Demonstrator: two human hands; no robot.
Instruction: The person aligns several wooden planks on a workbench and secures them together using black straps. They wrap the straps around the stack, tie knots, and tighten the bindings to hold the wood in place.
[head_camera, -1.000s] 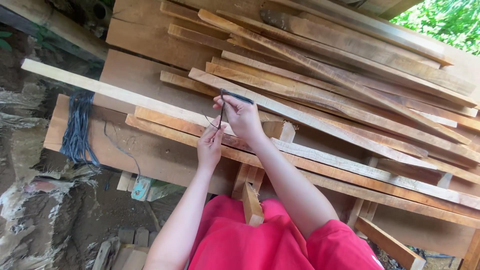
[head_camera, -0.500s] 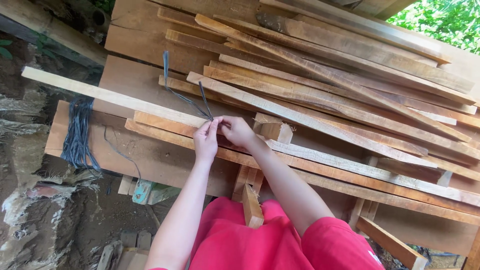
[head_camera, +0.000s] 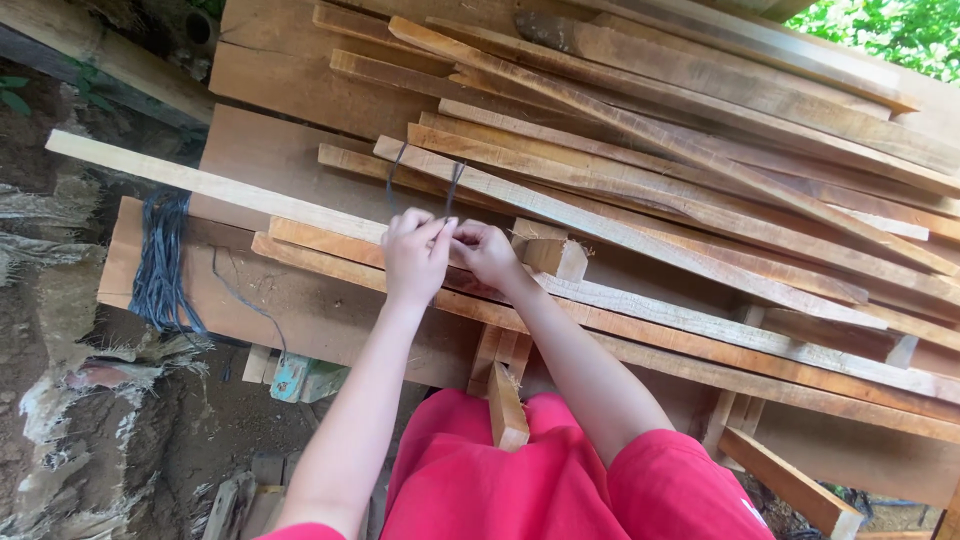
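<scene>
Dozens of rough wooden slats (head_camera: 700, 200) lie stacked across a broad plank bench (head_camera: 300, 300), with a bundle of dark strands (head_camera: 160, 260) draped over its left edge. Both hands have dropped from a raised pull to one pale slat (head_camera: 220, 187); left hand (head_camera: 415, 255) and right hand (head_camera: 487, 253) pinch a thin dark strand (head_camera: 452, 190), apparently cinching it tight.

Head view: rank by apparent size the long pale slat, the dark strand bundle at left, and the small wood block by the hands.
1. long pale slat
2. dark strand bundle
3. small wood block

The slat's right end is hidden under the hands, so its full length is unclear.
</scene>
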